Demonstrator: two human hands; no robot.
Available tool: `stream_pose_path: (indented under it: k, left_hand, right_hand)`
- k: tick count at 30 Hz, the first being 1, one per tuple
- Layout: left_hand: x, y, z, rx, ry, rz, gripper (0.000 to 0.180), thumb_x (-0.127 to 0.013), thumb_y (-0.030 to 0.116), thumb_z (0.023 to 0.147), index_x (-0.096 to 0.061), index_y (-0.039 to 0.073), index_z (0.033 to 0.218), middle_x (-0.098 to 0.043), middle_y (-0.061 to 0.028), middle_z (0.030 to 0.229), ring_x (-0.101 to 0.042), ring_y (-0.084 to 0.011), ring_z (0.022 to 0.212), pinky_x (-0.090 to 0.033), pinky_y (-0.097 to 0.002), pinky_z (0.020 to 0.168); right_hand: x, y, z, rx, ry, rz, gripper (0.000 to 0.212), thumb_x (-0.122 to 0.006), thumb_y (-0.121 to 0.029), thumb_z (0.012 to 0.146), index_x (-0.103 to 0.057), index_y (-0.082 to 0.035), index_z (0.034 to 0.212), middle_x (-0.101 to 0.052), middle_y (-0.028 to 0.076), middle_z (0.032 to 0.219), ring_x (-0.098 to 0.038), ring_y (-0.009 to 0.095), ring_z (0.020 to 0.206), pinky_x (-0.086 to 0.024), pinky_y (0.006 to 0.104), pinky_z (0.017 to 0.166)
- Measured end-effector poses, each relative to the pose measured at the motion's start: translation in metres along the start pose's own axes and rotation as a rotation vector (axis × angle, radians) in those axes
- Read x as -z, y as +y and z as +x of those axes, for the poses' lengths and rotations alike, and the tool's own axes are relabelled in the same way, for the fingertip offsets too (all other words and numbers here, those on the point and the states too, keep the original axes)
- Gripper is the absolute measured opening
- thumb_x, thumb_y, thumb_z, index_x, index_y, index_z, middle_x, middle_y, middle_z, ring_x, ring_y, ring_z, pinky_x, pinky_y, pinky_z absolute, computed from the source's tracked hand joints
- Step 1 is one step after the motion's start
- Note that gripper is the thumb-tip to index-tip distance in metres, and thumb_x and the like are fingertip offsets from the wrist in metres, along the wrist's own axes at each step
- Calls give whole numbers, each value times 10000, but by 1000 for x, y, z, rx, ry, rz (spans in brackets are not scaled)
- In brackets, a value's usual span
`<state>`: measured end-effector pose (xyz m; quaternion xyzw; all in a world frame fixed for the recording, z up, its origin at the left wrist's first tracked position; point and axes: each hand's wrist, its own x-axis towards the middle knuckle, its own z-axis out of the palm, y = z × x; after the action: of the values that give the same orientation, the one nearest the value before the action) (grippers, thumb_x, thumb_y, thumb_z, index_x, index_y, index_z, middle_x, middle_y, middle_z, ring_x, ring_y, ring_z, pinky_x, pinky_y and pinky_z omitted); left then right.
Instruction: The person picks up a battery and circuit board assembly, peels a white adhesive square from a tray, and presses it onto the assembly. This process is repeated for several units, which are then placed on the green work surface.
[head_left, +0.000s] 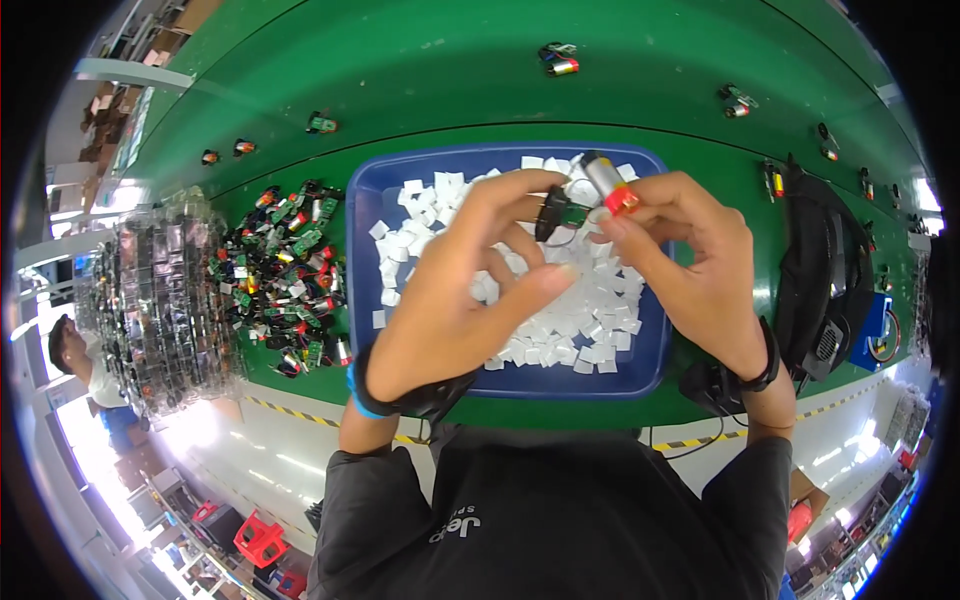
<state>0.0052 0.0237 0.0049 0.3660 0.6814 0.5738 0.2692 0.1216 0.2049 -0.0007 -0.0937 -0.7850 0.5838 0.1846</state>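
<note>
**Right hand [705, 262] pinches a red-ended silver cylinder [604, 178] over a blue tray [570, 387]**

The thumb and index finger of the right hand are closed on the cylinder's red end, with its silver body slanting up and away from their tips. Just left of those tips, a small green circuit board [576, 214] sits between the cylinder and a black round part [549, 213]. The fingers of the left hand [450, 295] are curled, their tips at the black round part, while the thumb stands apart below it; whether they grip the part or only touch it, I cannot tell.

Directly below both sets of fingers, many white square pieces [580, 318] lie spread and overlapping in the tray. Left of the left fingers, beside the tray, is a heap of circuit boards and cylinders [285, 275]. Beyond the fingertips, on the green table [440, 80], 1 small assembly [560, 60] lies nearly straight ahead and 3 more lie farther left. Right of the right fingers rests a black bag-like thing [805, 260].
</note>
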Motion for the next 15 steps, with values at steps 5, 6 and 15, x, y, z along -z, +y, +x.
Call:
stream_pose_path:
  k: [5, 6, 15]
  left_hand:
    - [9, 1, 10, 335, -99, -325, 399, -704, 79, 920, -534, 4, 1273, -681, -68, 938, -651, -91, 728, -521, -242, 557]
    - [10, 1, 8, 336, -93, -325, 399, -704, 79, 920, -534, 4, 1273, -681, -68, 938, -651, -91, 728, -521, -242, 557]
    - [4, -4, 1, 171, -40, -235, 311, -715, 101, 926, -606, 16, 1205, -683, -58, 851, -678, -99, 716, -544, -224, 587]
  right_hand:
    - [-1, -1, -2, -20, -83, 0, 127, -682, -19, 922, -620, 6, 1031, -715, 67, 827, -726, 148, 772, -549, 261, 642]
    - [0, -2, -2, -30, -115, -36, 141, -680, 1, 909, -614, 9, 1033, -710, 75, 851, -715, 145, 782, -546, 263, 651]
    - [12, -4, 5, 159, -242, -192, 210, -656, 76, 844, -602, 20, 1040, -622, 115, 1035, -638, 173, 894, -517, 271, 750]
